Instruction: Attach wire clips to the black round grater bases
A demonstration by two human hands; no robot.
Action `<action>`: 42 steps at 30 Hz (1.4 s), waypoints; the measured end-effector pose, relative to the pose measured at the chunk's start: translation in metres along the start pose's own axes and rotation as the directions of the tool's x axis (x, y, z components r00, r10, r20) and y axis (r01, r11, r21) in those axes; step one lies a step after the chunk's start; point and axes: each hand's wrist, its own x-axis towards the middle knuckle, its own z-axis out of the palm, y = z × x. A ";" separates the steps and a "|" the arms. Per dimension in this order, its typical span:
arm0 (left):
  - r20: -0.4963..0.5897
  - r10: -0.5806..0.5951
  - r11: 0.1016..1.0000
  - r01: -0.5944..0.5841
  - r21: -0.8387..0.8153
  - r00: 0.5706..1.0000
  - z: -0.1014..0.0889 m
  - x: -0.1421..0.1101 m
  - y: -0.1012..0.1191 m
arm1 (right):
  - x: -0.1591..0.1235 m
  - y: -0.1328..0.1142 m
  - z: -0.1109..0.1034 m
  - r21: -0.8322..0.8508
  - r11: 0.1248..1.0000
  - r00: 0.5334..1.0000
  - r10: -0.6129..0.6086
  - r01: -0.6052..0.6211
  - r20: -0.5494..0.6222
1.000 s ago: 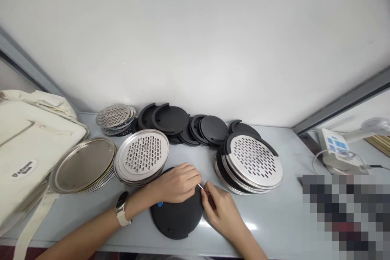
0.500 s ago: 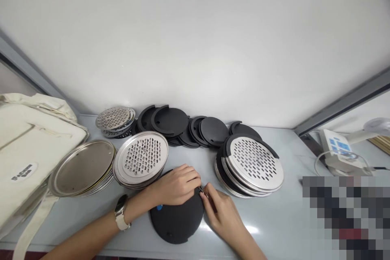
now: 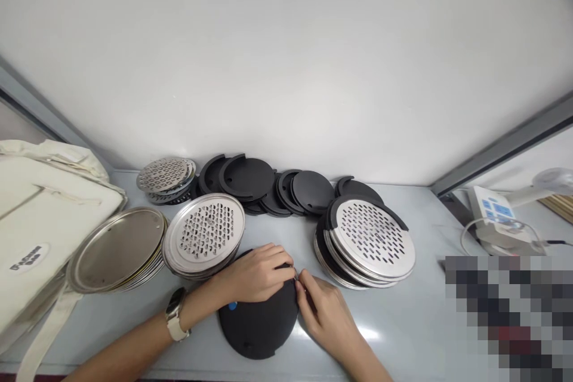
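One black disc [image 3: 259,334] lies on the grey table [image 3: 430,316] at the near side, under the hands, with one blue dot [image 3: 232,305] on it. Four piles of metal plates stand around: plain plates [image 3: 119,248], grater plates [image 3: 206,233], smaller graters [image 3: 165,174] and a black-rimmed pile [image 3: 373,233]; overlap hides their exact counts, as with the black discs [image 3: 250,178] along the wall. The left hand [image 3: 264,274], palm down, reaches across the disc and covers its far part, fingers bent towards the right edge; whether it grips anything I cannot tell. The right hand [image 3: 320,304] pinches one small metal piece [image 3: 296,276] between thumb and forefinger, beside the left fingertips. One cream bag [image 3: 58,215] fills the left side
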 end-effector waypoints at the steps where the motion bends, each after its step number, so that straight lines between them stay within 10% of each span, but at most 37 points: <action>1: -0.007 0.006 1.000 -0.006 -0.008 1.000 0.001 0.000 0.000 | 0.000 0.000 0.000 -0.005 1.000 1.000 -0.002 0.002 0.000; 42: 0.018 0.050 0.996 -0.048 -0.076 0.999 0.003 -0.001 0.000 | -0.004 0.002 0.003 -0.128 0.988 0.997 -0.083 0.082 -0.007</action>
